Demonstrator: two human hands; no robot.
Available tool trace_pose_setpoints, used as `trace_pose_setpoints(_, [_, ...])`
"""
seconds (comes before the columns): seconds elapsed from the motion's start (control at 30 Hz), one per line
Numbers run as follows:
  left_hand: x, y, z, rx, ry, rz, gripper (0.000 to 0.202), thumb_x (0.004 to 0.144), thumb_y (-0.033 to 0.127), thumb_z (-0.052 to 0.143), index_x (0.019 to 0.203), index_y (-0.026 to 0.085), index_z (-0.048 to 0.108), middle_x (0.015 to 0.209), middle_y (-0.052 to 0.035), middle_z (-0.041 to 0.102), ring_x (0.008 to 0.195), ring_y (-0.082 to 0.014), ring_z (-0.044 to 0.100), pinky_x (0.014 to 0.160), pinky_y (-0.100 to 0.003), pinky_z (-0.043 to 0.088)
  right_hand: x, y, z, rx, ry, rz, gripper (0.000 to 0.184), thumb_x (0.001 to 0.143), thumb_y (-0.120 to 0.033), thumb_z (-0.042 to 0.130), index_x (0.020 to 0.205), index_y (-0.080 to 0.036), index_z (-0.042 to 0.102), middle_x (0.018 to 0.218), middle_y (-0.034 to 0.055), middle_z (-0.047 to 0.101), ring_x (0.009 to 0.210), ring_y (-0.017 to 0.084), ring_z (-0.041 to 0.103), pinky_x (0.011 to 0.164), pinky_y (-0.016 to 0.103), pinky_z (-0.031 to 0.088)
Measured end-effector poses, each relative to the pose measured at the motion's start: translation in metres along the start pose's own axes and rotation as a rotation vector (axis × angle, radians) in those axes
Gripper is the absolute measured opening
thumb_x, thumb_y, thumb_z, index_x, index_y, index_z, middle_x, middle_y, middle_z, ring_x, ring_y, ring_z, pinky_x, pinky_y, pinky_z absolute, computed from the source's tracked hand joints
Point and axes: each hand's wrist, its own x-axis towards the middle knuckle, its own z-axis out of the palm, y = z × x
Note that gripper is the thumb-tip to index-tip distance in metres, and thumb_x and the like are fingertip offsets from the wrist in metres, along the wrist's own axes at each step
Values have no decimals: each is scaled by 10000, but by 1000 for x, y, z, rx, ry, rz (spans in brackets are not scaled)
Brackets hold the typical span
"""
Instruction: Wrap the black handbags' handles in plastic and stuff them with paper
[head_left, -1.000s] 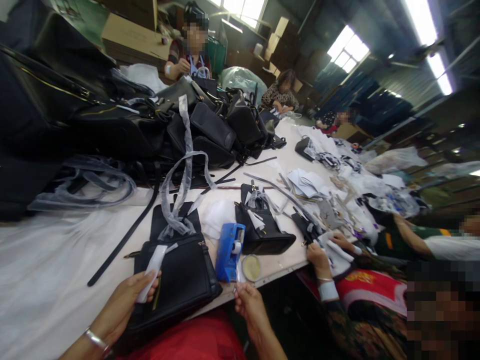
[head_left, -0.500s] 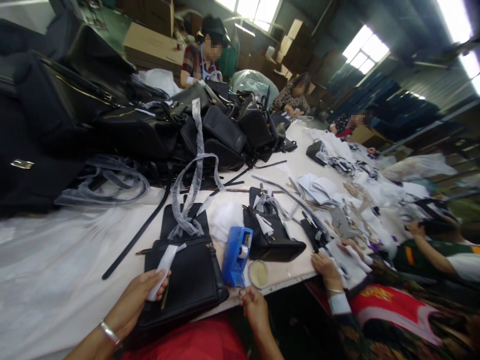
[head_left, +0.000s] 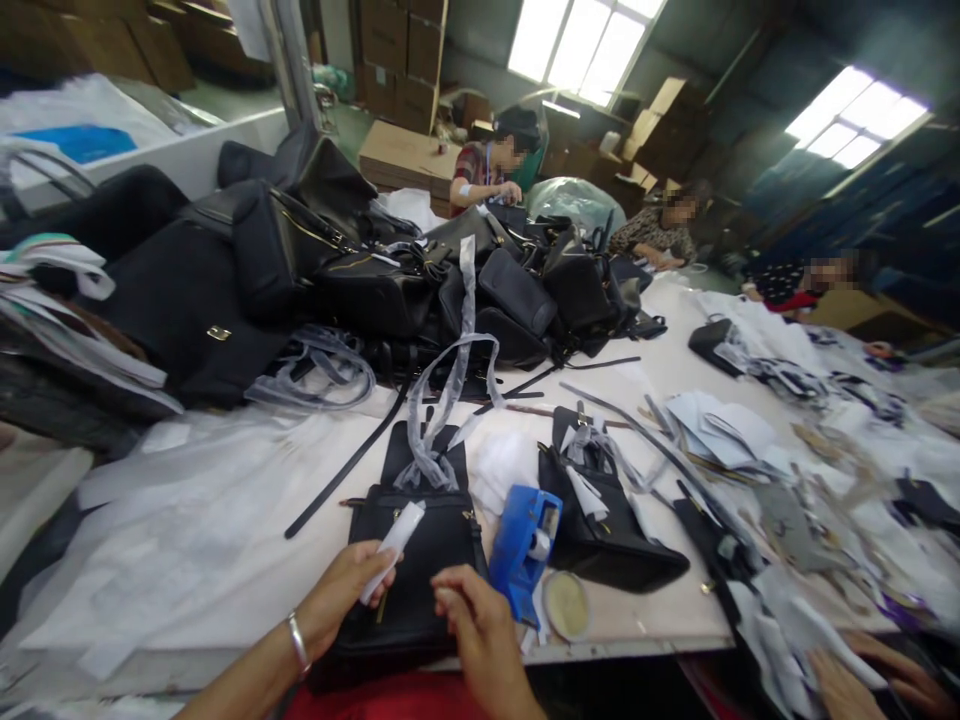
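My left hand (head_left: 349,585) pinches a folded white paper strip (head_left: 396,545) over a black handbag (head_left: 442,530). The bag lies flat at the table's near edge, its strap (head_left: 442,400) wrapped in clear plastic and rising behind it. Over the bag's lower right part, my right hand (head_left: 480,625) is closed, thumb and fingertips together; what they hold, if anything, is too small to make out. A blue tape dispenser (head_left: 517,545) stands just right of the bag, with a shallow round dish (head_left: 566,605) of something yellowish beside it.
Another black bag (head_left: 615,530) lies right of the dispenser. A pile of black bags (head_left: 390,290) rises behind. White sheets (head_left: 724,430) and wrapping cover the right side. A co-worker's hands (head_left: 847,680) are at the lower right; other people sit across the table.
The view has swung left, so the scene sits further right. My right hand has moved from beside the tape dispenser to over the bag. My left hand still holds the paper strip.
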Motion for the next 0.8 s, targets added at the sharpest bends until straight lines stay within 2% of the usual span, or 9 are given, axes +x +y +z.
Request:
trace_pose_setpoints(0.07, [-2, 3, 3, 46, -10, 34, 386, 762, 517, 630, 760, 133, 597, 601, 24, 543, 500, -85, 425, 483, -208, 327, 26, -12, 18, 10, -69, -100, 165, 909, -230, 479, 920, -224, 643, 769, -11, 627, 681, 122, 573, 620, 189, 414])
trace_pose_setpoints(0.17, [-7, 8, 6, 80, -18, 64, 377, 766, 508, 623, 764, 132, 590, 595, 25, 545, 495, -89, 427, 476, -207, 314, 48, -11, 33, -23, -128, -193, 197, 882, -128, 480, 903, -221, 652, 812, -11, 642, 748, 120, 591, 678, 190, 414])
trace_pose_setpoints(0.43, [-9, 10, 1, 70, -62, 80, 293, 793, 435, 594, 756, 144, 580, 609, 30, 539, 494, -86, 412, 482, -203, 292, 59, -11, 30, -265, -205, -269, 219, 881, -109, 449, 941, -220, 628, 904, 23, 652, 832, 154, 612, 730, 217, 423])
trace_pose_setpoints(0.5, [-9, 11, 1, 65, -72, 74, 282, 790, 427, 592, 765, 147, 579, 608, 30, 536, 496, -89, 413, 482, -205, 296, 62, -10, 31, -280, -207, -239, 265, 868, -109, 459, 1058, -233, 597, 879, 19, 654, 797, 157, 618, 697, 216, 422])
trace_pose_setpoints(0.6, [-10, 12, 1, 77, -91, 60, 286, 791, 431, 586, 818, 146, 571, 609, 35, 527, 490, -91, 413, 477, -209, 301, 67, -4, 34, -268, -204, -131, 506, 818, -101, 509, 1298, -234, 418, 763, -12, 635, 685, 159, 612, 614, 211, 403])
trace_pose_setpoints(0.67, [-11, 13, 1, 97, -95, 74, 283, 809, 425, 564, 847, 145, 561, 619, 35, 524, 494, -92, 419, 480, -209, 307, 70, 1, 34, -241, -205, -71, 579, 785, -100, 539, 1322, -222, 360, 720, -26, 615, 655, 164, 603, 593, 211, 395])
trace_pose_setpoints(0.8, [-11, 12, 1, 159, -97, 96, 286, 822, 437, 549, 859, 154, 557, 633, 32, 534, 506, -102, 454, 485, -212, 342, 75, 6, 33, -160, -209, -19, 554, 757, -102, 562, 1271, -209, 386, 717, -28, 602, 656, 162, 589, 605, 222, 414])
